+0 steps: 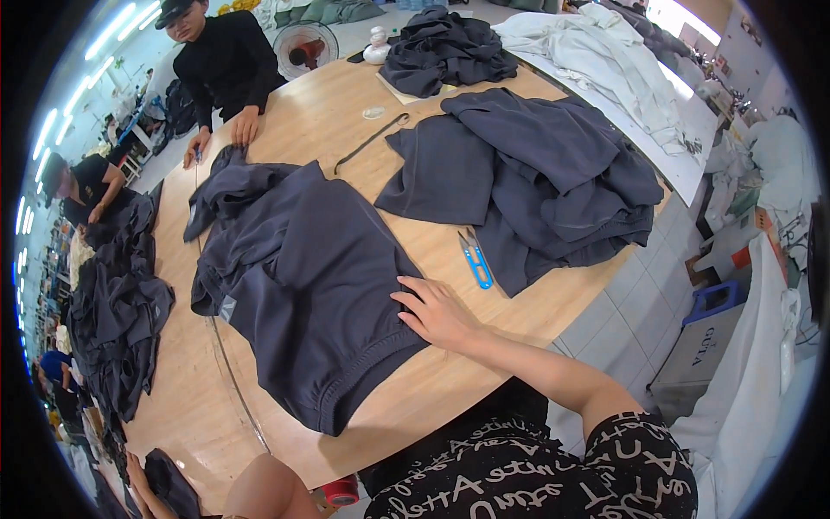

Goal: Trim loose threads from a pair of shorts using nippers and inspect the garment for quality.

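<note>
At the upper left of the frame I see rows of ceiling lights and a person in a black top and cap, with a round caged fan just beside. Near top centre I spot a white bottle. White cloth lies rumpled at my upper right. Toward the right edge, a blue plastic frame sits by a grey box, near pale floor tiles.

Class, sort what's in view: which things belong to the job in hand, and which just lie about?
In hand:
dark garment, under the right hand
likely the dark garment pile

Apparently lying about:
blue snips
dark strap
white cloth
</note>
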